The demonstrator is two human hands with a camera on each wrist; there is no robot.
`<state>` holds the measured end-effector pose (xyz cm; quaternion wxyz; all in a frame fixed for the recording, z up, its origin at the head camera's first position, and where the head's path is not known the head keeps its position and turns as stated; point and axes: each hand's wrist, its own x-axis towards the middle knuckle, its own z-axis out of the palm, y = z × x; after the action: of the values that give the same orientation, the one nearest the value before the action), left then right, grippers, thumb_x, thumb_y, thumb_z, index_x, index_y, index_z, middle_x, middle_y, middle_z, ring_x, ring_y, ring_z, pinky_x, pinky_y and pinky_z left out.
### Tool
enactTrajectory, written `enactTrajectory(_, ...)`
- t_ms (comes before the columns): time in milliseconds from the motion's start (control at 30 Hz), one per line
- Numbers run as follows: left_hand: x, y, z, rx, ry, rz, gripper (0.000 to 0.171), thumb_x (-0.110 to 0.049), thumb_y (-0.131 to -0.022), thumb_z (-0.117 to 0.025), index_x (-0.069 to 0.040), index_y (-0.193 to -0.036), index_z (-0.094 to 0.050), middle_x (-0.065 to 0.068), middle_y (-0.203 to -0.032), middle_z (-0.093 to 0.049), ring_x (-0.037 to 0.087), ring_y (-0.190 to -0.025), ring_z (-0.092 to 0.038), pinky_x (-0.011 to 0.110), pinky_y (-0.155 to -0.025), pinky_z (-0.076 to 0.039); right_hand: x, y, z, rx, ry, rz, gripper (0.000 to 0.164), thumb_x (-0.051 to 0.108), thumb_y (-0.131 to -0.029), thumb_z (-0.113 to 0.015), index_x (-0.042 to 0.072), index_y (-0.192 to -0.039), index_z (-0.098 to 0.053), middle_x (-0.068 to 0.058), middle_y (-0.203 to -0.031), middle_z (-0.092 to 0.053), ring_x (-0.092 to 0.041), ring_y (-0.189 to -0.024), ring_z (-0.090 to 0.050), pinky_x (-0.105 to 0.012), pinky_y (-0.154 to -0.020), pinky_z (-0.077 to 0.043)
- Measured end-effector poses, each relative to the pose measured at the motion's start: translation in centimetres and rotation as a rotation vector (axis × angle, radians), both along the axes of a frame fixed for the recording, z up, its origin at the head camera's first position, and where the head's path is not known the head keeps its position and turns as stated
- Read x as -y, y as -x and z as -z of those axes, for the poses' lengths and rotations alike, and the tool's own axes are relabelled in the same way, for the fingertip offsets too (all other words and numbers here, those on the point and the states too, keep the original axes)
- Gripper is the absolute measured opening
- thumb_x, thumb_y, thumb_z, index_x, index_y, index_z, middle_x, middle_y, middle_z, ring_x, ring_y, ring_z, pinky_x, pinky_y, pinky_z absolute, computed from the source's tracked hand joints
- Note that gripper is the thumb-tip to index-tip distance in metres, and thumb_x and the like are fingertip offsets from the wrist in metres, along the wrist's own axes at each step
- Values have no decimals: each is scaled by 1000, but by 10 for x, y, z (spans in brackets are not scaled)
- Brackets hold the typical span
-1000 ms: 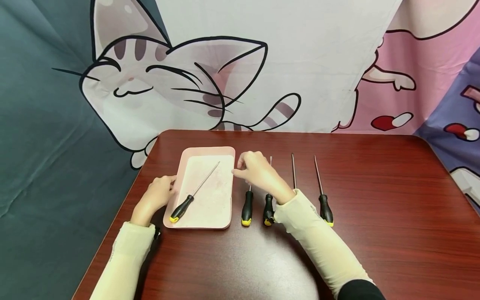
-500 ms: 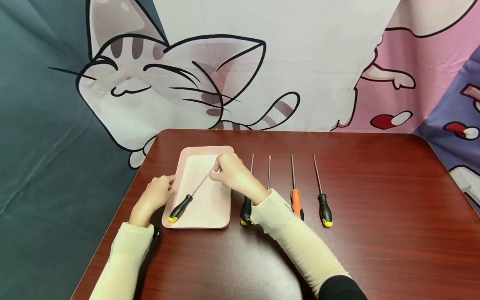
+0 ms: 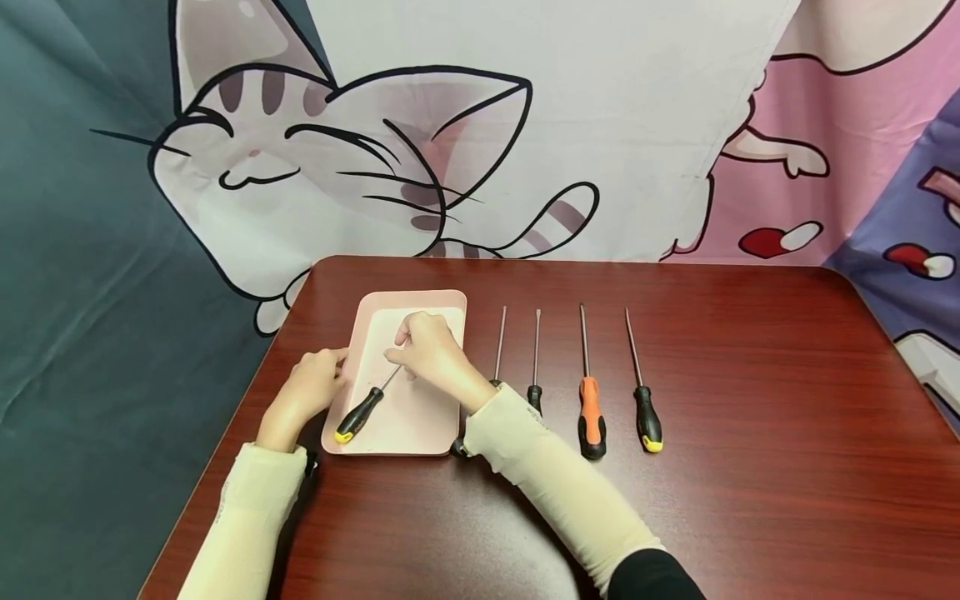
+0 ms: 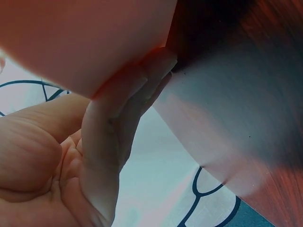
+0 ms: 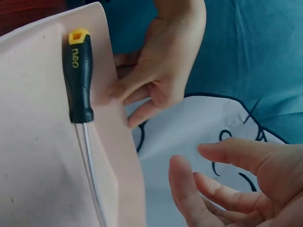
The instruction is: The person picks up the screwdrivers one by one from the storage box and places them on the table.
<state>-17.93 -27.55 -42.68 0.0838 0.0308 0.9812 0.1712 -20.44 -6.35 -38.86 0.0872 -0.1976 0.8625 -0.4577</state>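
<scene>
A pale pink tray (image 3: 420, 417) lies at the left of the table. Inside it, a screwdriver (image 3: 360, 414) with a black handle and yellow end lies diagonally. My left hand (image 3: 306, 392) grips the tray's left edge; in the right wrist view its thumb is at the rim, with fingers along the outer wall. Over the tray is my right hand (image 3: 433, 352), covering the tip of the screwdriver's shaft in the head view. Its thumb and fingers (image 5: 183, 182) are apart with nothing between them in the right wrist view.
Right of the tray, several screwdrivers lie in a row, tips away: two partly hidden by the right arm, one orange and black (image 3: 591, 412), one black and yellow (image 3: 648, 417). The brown table (image 3: 765, 417) extends right. A printed cat cloth (image 3: 637, 125) hangs behind.
My right hand has moved left from the tray's right edge to above the tray's middle, uncovering the orange screwdriver. My left hand stays at the tray's edge.
</scene>
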Motion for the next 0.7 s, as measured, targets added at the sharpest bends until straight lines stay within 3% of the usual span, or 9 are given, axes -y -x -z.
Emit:
enactTrajectory(367,2,1,-1,-4,-4,8,46,4,-93,-60,14,-137,-51,29,-105,-69,41,-97,-68,55,-81,-55,16,8,14,-35,-12,23,14,10,-85,-76,4,-79,-65,1,-56,-60,-6,-42,-57,-17,-56,-46)
enactTrajectory(700,3,1,0,-1,-11,7,47,3,-93,-61,12,-137,-52,26,-100,-70,39,-94,-68,55,-79,-55,33,2,25,104,-99,-26,20,10,-87,-76,5,-84,-57,-4,-53,-60,-14,-41,-61,-18,-47,-45)
